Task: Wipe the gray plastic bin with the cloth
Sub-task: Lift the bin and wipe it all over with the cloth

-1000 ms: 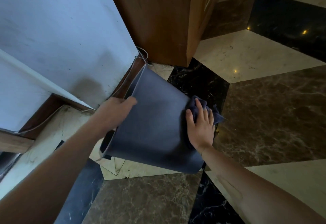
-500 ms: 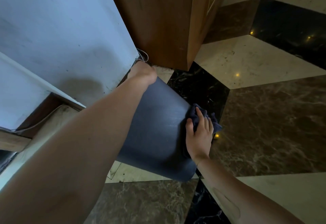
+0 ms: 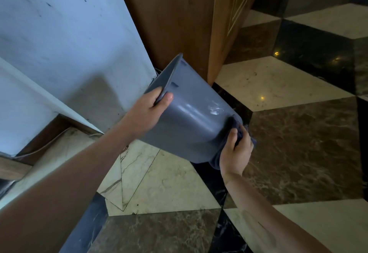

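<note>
The gray plastic bin (image 3: 191, 121) is held tilted above the floor, its open mouth facing up and left, its base toward the lower right. My left hand (image 3: 147, 111) grips the rim, thumb on the outer wall and fingers inside. My right hand (image 3: 236, 153) holds a dark blue cloth (image 3: 239, 131) pressed against the bin's base end. A pale smudge shows on the bin's side near the base. Most of the cloth is hidden behind the bin and my fingers.
A white wall (image 3: 69, 39) with a brown skirting stands on the left. A wooden cabinet (image 3: 179, 18) rises right behind the bin. Polished marble floor (image 3: 298, 143) in cream, brown and black tiles spreads to the right and below. A thin cable runs along the skirting.
My left hand shifted from the far rim to the near rim, and the bin turned and rose, showing a different side. My right hand with the cloth slid to the bin's base.
</note>
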Available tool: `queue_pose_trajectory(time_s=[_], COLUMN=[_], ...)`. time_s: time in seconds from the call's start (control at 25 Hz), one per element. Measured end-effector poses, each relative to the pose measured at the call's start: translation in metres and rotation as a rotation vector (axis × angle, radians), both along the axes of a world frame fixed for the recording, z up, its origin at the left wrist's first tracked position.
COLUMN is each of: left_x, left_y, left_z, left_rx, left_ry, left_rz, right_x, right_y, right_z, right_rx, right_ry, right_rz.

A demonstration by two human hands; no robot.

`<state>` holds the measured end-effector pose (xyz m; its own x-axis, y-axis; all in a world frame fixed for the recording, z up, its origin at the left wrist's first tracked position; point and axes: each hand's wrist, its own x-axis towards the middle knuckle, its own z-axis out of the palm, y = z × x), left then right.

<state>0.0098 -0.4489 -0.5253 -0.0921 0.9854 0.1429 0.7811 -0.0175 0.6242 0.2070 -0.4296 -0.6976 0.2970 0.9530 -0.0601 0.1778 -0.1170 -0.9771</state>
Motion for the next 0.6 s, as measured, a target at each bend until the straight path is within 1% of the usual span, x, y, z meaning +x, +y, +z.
queue_pose_trajectory(time_s=[0.12,0.24,0.32,0.36,0.4,0.48,0.52,0.6], left_x=[-0.012,-0.023,-0.022,-0.02,-0.016,-0.006,-0.001,0.0], left_y=[-0.015,-0.022,-0.019,-0.013,-0.008,-0.001,0.0,-0.002], left_z=[-0.006,0.0,0.007,0.009,0.01,0.007,0.007,0.006], left_rx=[-0.11,-0.267,-0.327,-0.306,-0.259,-0.149,-0.115,-0.091], left_ry=[-0.114,-0.332,-0.422,-0.385,-0.276,-0.043,0.004,0.043], left_rz=[0.007,0.059,0.185,0.277,0.349,0.395,0.394,0.368], right_x=[-0.001,-0.002,-0.005,-0.007,-0.008,-0.01,-0.01,-0.006], right_y=[-0.005,-0.01,-0.018,-0.021,-0.023,-0.024,-0.023,-0.017], right_z=[0.001,0.004,0.004,0.005,0.005,0.005,0.005,0.005], right_rx=[0.013,0.036,0.068,0.083,0.095,0.088,0.077,0.056], right_ry=[-0.013,-0.032,-0.055,-0.068,-0.078,-0.075,-0.065,-0.066], right_rz=[0.019,0.037,0.065,0.082,0.096,0.094,0.089,0.093])
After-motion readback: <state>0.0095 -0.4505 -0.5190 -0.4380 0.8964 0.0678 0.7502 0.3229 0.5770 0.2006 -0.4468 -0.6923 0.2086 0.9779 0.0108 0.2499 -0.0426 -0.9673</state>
